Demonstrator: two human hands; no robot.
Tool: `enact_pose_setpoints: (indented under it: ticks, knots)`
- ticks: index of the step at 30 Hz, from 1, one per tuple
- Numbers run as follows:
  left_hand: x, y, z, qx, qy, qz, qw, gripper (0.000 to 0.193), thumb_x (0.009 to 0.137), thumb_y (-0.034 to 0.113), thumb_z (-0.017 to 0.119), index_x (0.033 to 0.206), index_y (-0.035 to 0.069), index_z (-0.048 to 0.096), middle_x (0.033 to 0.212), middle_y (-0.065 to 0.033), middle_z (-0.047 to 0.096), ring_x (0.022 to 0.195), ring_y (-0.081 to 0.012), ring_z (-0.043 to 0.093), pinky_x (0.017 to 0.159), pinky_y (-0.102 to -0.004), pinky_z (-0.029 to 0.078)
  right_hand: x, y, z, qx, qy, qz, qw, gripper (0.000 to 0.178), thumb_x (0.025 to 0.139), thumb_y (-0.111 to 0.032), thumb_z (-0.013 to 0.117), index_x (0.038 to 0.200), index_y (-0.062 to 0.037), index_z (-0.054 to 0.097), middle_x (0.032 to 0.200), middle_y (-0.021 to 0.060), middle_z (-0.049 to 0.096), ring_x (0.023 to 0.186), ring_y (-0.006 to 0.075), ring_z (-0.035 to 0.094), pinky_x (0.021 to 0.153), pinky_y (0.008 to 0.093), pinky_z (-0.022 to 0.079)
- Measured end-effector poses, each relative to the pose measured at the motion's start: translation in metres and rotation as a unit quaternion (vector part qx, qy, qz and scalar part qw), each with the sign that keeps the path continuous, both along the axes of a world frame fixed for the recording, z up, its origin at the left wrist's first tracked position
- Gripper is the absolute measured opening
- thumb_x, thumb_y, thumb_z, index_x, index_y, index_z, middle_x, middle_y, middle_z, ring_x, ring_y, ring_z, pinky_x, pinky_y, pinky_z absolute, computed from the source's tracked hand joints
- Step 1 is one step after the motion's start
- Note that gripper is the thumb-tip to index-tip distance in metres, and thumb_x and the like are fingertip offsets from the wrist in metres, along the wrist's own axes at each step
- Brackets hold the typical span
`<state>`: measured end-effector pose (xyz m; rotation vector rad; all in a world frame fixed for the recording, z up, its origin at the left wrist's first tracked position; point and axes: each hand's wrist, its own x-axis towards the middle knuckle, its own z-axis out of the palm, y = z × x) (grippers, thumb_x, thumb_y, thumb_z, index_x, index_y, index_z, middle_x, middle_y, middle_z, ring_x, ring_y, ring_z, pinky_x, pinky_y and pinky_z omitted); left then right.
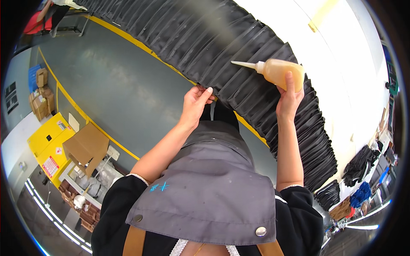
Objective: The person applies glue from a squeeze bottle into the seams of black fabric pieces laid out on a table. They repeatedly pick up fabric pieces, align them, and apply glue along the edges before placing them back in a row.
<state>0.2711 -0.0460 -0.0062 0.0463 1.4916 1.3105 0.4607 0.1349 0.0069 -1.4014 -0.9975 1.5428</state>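
Observation:
In my right hand (290,101) is a squeeze bottle (276,73) of amber liquid, its thin pale nozzle pointing left over a long row of black pieces (252,91). These flat, soft-looking pieces overlap one another like pleats along the table's near side. My left hand (196,106) is closed at the row's near edge, thumb against bent fingers, pinching the edge of a black piece. Part of that grip is hidden behind the fingers. The nozzle tip hangs above the row, apart from my left hand.
The white tabletop (341,77) extends beyond the row. A yellow cabinet (49,145), an open cardboard box (86,145) and stacked cartons (41,102) stand at the left. Black bundles (361,164) and a blue bundle (361,195) lie far right. Another person (36,23) is at upper left.

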Motion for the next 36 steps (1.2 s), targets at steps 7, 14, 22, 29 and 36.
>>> enact_pose_setpoints:
  ticks: [7,14,22,29,36]
  knots:
    - [0.001,-0.002,-0.004,0.007,-0.001,0.01,1.0,0.024,0.093,0.021,0.065,0.103,0.0,0.06,0.093,-0.0057,0.064,0.083,-0.0124,0.062,0.076,-0.027,0.048,-0.005,-0.036,0.0,-0.024,0.025,0.041,0.999,0.039,0.087,-0.026,0.075,0.113,-0.0019,0.059,0.1,0.003,0.062,0.093,0.0108,0.055,0.089,0.0277,0.042]
    - [0.007,-0.008,-0.006,0.028,-0.028,0.059,0.997,0.029,0.094,0.013,0.06,0.116,-0.003,0.051,0.1,-0.0098,0.063,0.086,-0.0152,0.062,0.079,-0.0287,0.049,0.02,-0.012,0.01,-0.216,0.243,-0.063,0.944,0.049,0.093,-0.045,0.061,0.124,-0.007,0.056,0.115,0.0101,0.065,0.103,0.0218,0.065,0.084,0.0327,0.057]
    - [0.019,-0.003,-0.001,-0.031,-0.012,-0.048,0.998,0.035,0.09,0.02,0.069,0.112,-0.001,0.052,0.096,-0.0102,0.064,0.086,-0.0155,0.062,0.083,-0.0305,0.05,0.049,0.065,0.005,0.043,0.072,-0.136,0.987,0.049,0.093,-0.037,0.065,0.127,-0.0044,0.054,0.122,0.0092,0.057,0.114,0.0212,0.057,0.094,0.038,0.054]
    - [0.021,-0.001,-0.001,-0.022,-0.021,-0.041,0.999,0.033,0.089,0.017,0.071,0.11,-0.001,0.053,0.093,-0.0071,0.062,0.085,-0.0143,0.062,0.082,-0.0298,0.051,0.038,0.072,0.003,0.074,0.005,-0.113,0.991,0.047,0.09,-0.035,0.07,0.121,-0.0026,0.057,0.117,0.0088,0.059,0.111,0.0197,0.058,0.091,0.0371,0.055]
    - [0.021,-0.001,-0.002,-0.018,-0.023,-0.034,0.999,0.03,0.088,0.016,0.072,0.105,-0.001,0.053,0.092,-0.008,0.062,0.084,-0.0155,0.063,0.08,-0.0298,0.051,0.035,0.06,0.005,0.058,-0.01,-0.085,0.995,0.045,0.09,-0.034,0.07,0.121,-0.0036,0.058,0.116,0.008,0.06,0.11,0.0191,0.059,0.088,0.0357,0.056]
